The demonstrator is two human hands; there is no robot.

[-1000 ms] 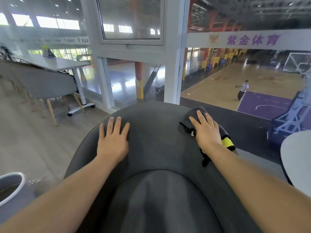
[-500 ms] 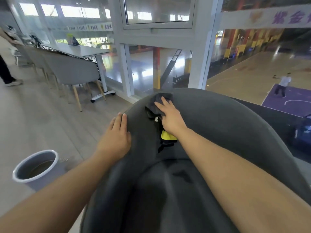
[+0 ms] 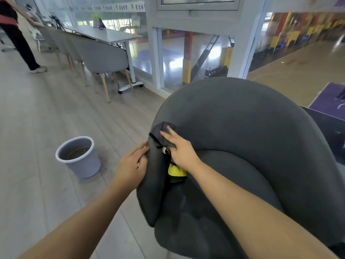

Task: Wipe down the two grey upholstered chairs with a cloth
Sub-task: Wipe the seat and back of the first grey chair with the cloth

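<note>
A dark grey upholstered chair [image 3: 242,131] with a curved back fills the right half of the head view. A dark grey cloth [image 3: 160,132] with a yellow patch lies over the chair's left arm edge. My right hand [image 3: 180,150] presses flat on the cloth, fingers straight and pointing up-left. My left hand [image 3: 133,165] rests against the outer side of the same arm edge, fingers fairly straight. Part of the cloth hangs below my right palm inside the seat.
A grey bucket [image 3: 79,157] with water stands on the wood floor to the left. Lighter grey chairs [image 3: 104,57] line a white table [image 3: 110,35] at the back left. A person's legs [image 3: 24,47] stand far left. Glass windows [image 3: 196,53] run behind the chair.
My right hand has slid the cloth leftward along the chair back onto its left arm edge. My left hand has shifted down to the arm's outer side. The view has turned left.
</note>
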